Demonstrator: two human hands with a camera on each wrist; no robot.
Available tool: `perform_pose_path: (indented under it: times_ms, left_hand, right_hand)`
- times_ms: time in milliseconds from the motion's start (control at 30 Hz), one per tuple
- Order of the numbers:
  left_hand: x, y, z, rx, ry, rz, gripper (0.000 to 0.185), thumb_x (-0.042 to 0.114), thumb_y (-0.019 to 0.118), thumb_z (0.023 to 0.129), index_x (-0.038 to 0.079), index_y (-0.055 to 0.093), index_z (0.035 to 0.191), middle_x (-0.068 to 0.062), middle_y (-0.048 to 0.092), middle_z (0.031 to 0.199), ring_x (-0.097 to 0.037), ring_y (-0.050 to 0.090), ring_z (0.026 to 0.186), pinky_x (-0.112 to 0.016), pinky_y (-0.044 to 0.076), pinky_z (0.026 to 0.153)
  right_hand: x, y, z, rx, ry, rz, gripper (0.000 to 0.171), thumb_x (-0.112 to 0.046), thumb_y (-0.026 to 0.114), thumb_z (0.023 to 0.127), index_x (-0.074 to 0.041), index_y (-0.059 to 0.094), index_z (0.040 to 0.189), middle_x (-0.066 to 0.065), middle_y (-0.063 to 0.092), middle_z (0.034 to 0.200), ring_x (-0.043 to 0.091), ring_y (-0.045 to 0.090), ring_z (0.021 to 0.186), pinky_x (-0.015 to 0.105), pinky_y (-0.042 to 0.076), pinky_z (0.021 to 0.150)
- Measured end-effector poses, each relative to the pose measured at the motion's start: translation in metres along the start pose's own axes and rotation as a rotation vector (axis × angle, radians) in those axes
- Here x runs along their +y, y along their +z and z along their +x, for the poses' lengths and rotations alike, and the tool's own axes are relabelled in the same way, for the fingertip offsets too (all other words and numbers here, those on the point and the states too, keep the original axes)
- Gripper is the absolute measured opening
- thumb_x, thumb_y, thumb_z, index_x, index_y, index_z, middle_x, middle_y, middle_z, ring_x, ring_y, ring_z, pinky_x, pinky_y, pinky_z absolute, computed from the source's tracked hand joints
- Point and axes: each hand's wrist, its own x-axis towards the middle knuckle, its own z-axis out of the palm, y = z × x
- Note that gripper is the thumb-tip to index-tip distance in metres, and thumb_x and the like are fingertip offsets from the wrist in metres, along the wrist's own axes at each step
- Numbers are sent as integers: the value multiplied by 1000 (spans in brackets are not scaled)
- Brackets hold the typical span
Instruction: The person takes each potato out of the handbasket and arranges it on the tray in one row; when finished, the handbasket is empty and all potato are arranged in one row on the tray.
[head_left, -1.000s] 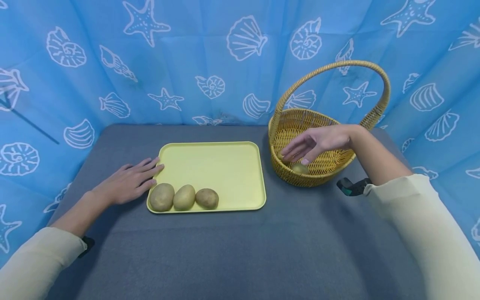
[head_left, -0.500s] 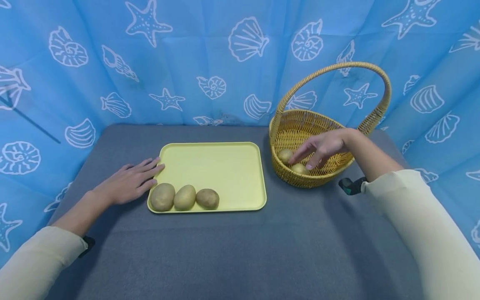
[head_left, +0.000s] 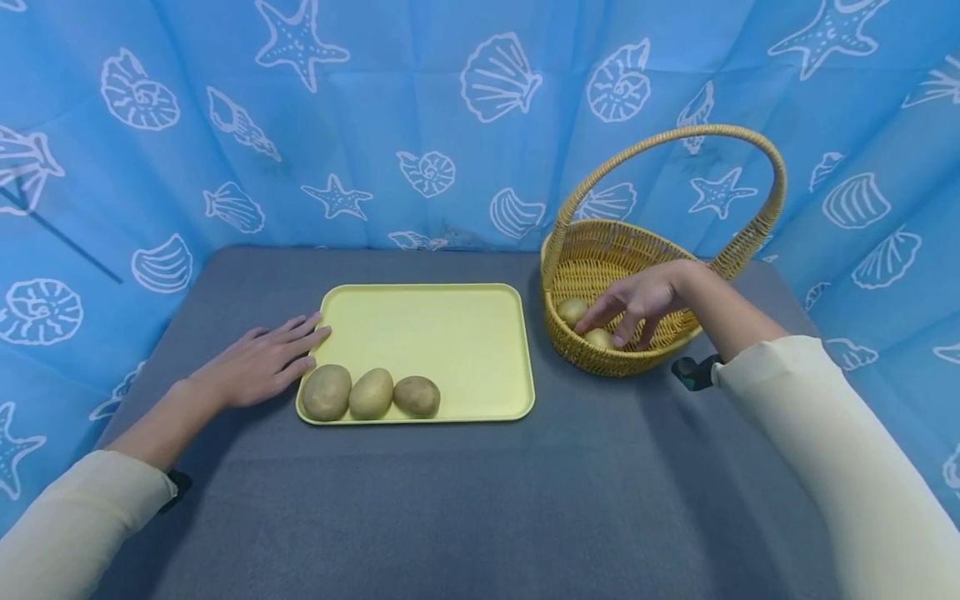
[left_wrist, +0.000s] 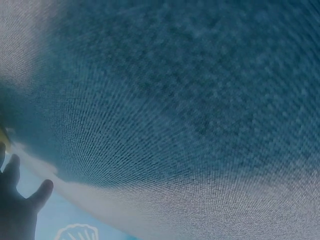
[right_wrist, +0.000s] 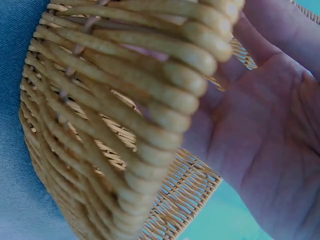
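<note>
My right hand (head_left: pixel 643 300) was down in the basket (head_left: pixel 592 250), fingers loosely spread on a small potato (head_left: pixel 600 337) but not yet gripping (hard, lumpy, probably best held round its fat middle), while my left hand (head_left: pixel 258 362) lay flat beside the tray (head_left: pixel 450 333).

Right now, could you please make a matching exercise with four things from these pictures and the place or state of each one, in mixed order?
Things:
1. left hand
2. right hand
3. three potatoes
4. tray

Places or states:
A. in a row along the tray's near edge
B. reaching into the wicker basket, fingers at a potato
C. yellow, lying left of the basket
D. flat on the grey cloth, fingertips at the tray's left edge

Pairs: 1-D, 2-B, 3-A, 4-C
</note>
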Motion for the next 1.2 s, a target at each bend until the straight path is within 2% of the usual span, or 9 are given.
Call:
perform_pose_path:
  times_ms: [233,367,533,733,867,1000,1200]
  left_hand:
    - [0,0,0,17,12,9,55,38,39,108,13,32,157,-16,25,162,-39,25,147,-70,28,104]
    - [0,1,0,13,6,-1,56,39,39,108,14,32,158,-15,24,163,-39,24,148,-69,26,105]
    - [-1,0,-1,9,7,-10,57,40,39,108,15,31,158,-14,23,163,-38,23,148,-69,25,106]
    - [-2,0,-1,8,6,-16,56,40,38,108,14,31,158,-15,24,163,-39,23,148,-68,25,106]
    - [-2,1,-1,7,5,-17,56,40,38,108,14,31,158,-15,24,163,-39,23,148,-68,25,106]
    - [-1,1,-1,5,1,-20,56,40,39,108,15,31,158,-14,24,163,-39,23,148,-68,25,106]
    - [-1,0,0,12,4,-11,55,39,39,109,15,32,158,-15,24,163,-39,24,148,-68,26,106]
  right_hand:
    - [-7,-1,1,11,36,20,65,-8,70,90,-7,43,149,26,34,146,33,50,123,48,52,95]
    - [-7,0,4,26,49,40,61,-1,66,89,-4,46,146,23,43,132,28,55,111,47,52,95]
    - [-4,2,8,53,19,42,56,2,65,89,0,49,142,17,48,121,21,58,103,42,51,98]
    - [-4,3,8,86,-22,-41,55,-4,71,87,-2,54,138,17,48,123,22,57,104,39,52,95]
    - [-6,4,5,122,-66,-165,55,-11,74,86,-5,56,138,16,52,124,25,55,109,39,51,92]
    - [-12,7,-2,177,-133,-279,56,-13,75,87,-7,57,139,14,54,132,30,52,117,41,49,92]
    - [-22,11,-17,249,-206,-269,54,-9,73,89,-6,56,140,11,56,133,30,51,121,44,47,101]
